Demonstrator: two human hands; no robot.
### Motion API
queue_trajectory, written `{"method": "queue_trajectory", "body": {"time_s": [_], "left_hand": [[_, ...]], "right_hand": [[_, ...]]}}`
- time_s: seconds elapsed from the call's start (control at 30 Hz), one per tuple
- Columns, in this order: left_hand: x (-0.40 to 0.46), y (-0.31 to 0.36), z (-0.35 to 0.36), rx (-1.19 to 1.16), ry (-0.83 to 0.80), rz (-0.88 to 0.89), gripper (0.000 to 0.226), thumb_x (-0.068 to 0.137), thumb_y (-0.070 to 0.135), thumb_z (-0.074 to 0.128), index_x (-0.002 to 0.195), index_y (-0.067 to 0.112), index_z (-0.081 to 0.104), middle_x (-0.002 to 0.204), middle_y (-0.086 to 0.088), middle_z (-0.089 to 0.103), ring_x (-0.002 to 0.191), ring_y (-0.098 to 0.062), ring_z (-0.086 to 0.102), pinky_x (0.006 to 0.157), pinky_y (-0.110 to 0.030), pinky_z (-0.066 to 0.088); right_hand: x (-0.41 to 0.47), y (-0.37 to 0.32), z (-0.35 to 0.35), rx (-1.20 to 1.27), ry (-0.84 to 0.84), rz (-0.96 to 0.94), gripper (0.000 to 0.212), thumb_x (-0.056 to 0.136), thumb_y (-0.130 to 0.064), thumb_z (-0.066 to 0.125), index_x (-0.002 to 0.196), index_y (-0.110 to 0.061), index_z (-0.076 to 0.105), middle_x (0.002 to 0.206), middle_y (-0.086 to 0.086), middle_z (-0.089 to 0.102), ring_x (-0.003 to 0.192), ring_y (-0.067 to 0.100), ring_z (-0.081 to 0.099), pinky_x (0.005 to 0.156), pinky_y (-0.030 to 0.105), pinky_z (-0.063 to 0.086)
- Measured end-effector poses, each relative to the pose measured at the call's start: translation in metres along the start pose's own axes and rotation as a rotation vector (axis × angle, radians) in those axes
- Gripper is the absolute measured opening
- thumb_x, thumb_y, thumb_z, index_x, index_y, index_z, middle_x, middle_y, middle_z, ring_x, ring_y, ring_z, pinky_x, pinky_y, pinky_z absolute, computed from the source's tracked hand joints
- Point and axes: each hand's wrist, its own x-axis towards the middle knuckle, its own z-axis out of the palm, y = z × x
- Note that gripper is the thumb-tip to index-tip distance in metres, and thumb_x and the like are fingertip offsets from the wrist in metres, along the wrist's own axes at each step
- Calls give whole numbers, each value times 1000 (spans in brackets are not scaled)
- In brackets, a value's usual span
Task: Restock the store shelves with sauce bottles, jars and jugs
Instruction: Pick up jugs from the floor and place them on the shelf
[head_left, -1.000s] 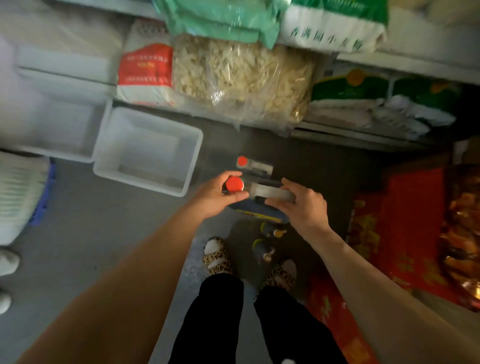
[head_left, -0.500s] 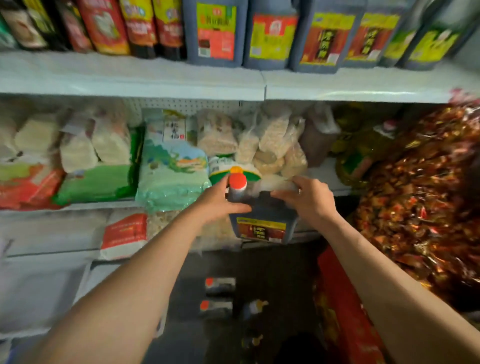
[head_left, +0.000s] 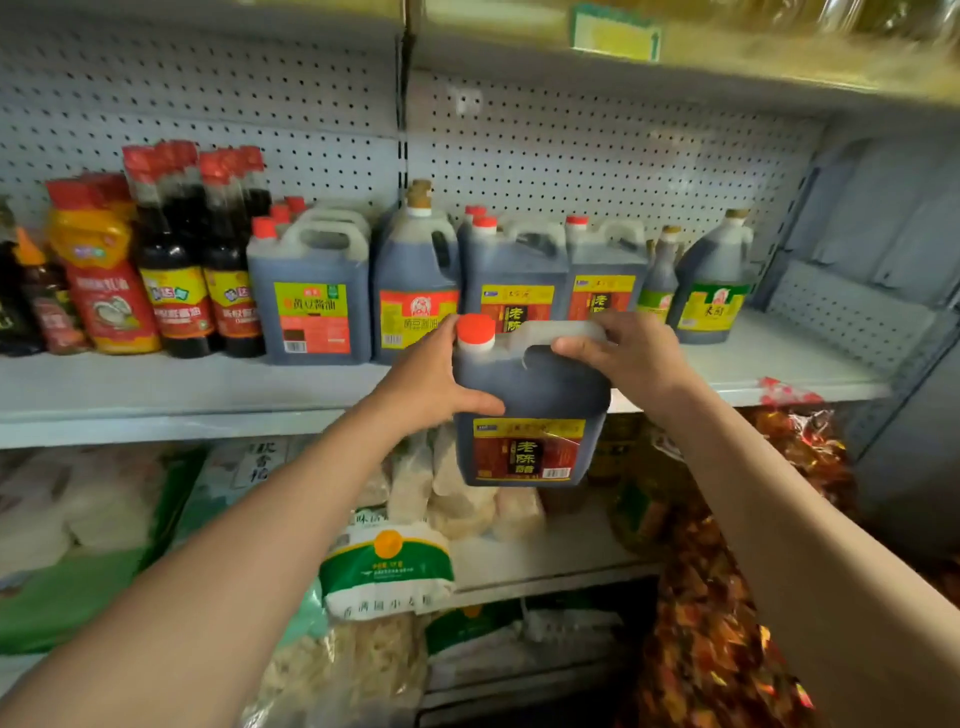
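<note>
In the head view, both hands hold a dark, square-shouldered plastic jug (head_left: 530, 410) with a red cap and a red-and-yellow label, raised in the air in front of the edge of the white metal shelf (head_left: 171, 395). The left hand (head_left: 431, 384) presses against the jug's left side, thumb laid across its front below the shoulder and fingers reaching up beside the cap. The right hand (head_left: 628, 353) is curled over the pale moulded handle on top, clamped on it. The jug hangs upright, its base lower than the shelf board, its cap level with the labels of the stock behind.

On that shelf, against the perforated back panel (head_left: 597, 156), stand matching red-capped dark jugs (head_left: 519, 270), a jug with a yellow-green and red label (head_left: 311, 301), a taller brown-capped jug (head_left: 415, 280) and a round-shouldered jug with a green-yellow label (head_left: 711, 291). To the left are tall dark sauce bottles with red tops (head_left: 171, 260) and a red-and-yellow squeeze bottle (head_left: 104, 270). The right end of the shelf is bare board.

Below, a lower shelf carries pale bagged dry goods (head_left: 457, 499) and a green-and-white sack (head_left: 384, 571). A mass of red-and-gold wrapped packets (head_left: 727, 623) fills the lower right.
</note>
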Motion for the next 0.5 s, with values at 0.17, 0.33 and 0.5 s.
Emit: {"method": "queue_trajectory", "body": {"time_s": [0.17, 0.33, 0.5], "left_hand": [[73, 24, 1, 82, 81, -7, 82, 50, 40, 96, 113, 40, 43, 114, 16, 60, 104, -9, 58, 77, -25, 44], [120, 20, 3, 109, 125, -94, 83, 52, 40, 95, 113, 44, 39, 104, 30, 53, 104, -3, 51, 72, -15, 36], [145, 14, -3, 140, 106, -166, 94, 53, 43, 94, 131, 38, 41, 111, 28, 49, 104, -1, 49, 72, -14, 36]], "right_hand": [[80, 26, -19, 130, -20, -50, 66, 60, -75, 67, 76, -12, 65, 63, -7, 60, 62, 18, 54, 58, 36, 43], [147, 52, -5, 177, -101, -64, 48, 74, -56, 80, 61, -17, 55, 58, -7, 50, 62, 16, 44, 59, 35, 34], [181, 64, 8, 191, -142, -53, 71, 60, -80, 66, 78, -11, 65, 70, 4, 66, 67, 21, 55, 64, 40, 45]]}}
